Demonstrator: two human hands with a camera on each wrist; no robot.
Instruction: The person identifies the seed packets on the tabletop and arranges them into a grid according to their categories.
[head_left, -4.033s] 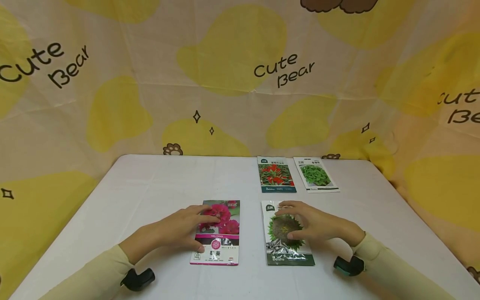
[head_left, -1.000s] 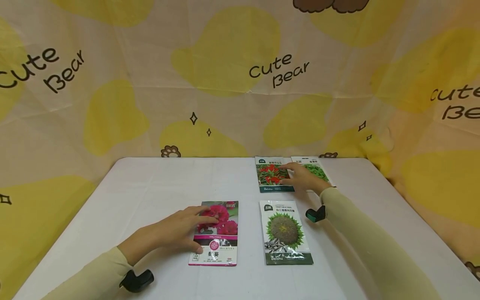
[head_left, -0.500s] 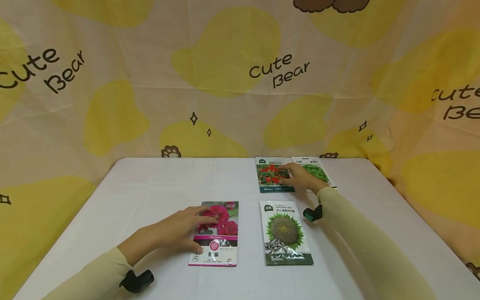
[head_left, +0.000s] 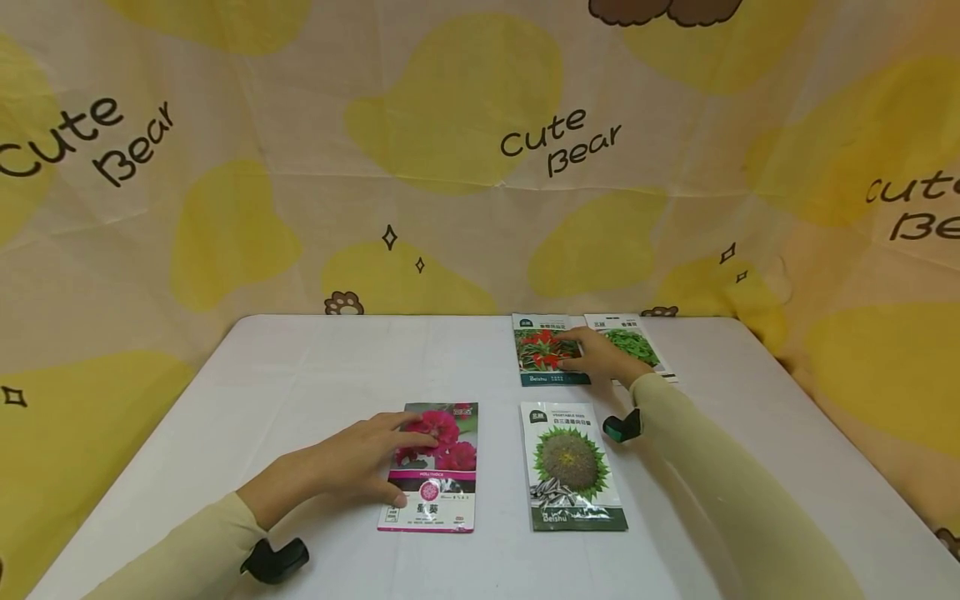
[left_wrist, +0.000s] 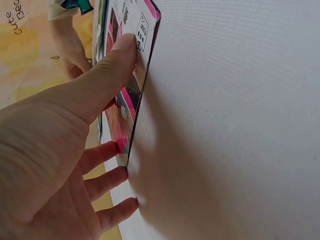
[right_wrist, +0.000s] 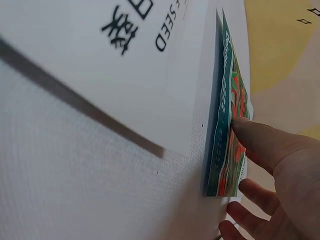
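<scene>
My left hand [head_left: 348, 458] rests on a hollyhock seed packet [head_left: 450, 510] with pink flowers, at the near left-centre of the table. In the left wrist view its thumb lies on the packet's printed front [left_wrist: 131, 20], while the other fingers spread loosely along the far edge. At the back, my right hand [head_left: 603, 357] touches a seed packet with red flowers [head_left: 542, 378], its thumb and fingers relaxed on the packet's right part. The right wrist view shows that thumb on the packet's face [right_wrist: 229, 95]. Both packets lie flat.
A sunflower seed packet [head_left: 572, 462] lies right of the hollyhock one, below the right forearm. Partly hidden behind the right hand is a packet with green leaves [head_left: 633, 343]. The white table [head_left: 315, 358] meets a yellow patterned cloth [head_left: 450, 100] at the back.
Since four seconds ago my right hand has left the sunflower packet and moved away from me to the red-flower packet. It has stayed there over the last second; the left hand keeps its place.
</scene>
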